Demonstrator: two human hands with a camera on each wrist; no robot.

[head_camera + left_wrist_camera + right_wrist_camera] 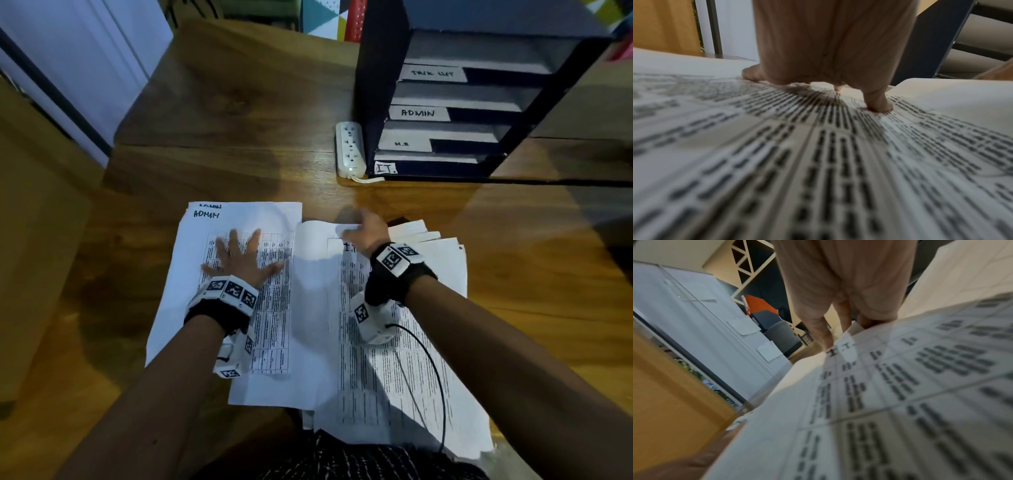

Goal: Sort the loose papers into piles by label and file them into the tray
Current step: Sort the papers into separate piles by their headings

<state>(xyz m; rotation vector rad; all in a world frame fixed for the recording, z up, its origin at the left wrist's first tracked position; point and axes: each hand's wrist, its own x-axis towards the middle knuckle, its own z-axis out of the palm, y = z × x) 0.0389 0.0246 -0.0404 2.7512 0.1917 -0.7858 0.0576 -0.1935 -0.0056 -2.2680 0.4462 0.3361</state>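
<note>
Your left hand [239, 262] lies flat, fingers spread, on the ADMIN sheet [236, 219]; your right hand [364, 233] pinches the limp, light IT sheet [325, 274] by its far edge.

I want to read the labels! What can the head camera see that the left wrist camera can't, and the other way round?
Only the head view shows the written labels: ADMIN at the top of the left pile, the tray slots marked ADMIN and IT, the power strip, and the right hand gripping a sheet's top edge. Only the left wrist view shows, from underneath, the thumb tip pressing the print. Both show the left hand flat on the printed paper, and part of the dark tray.
</note>
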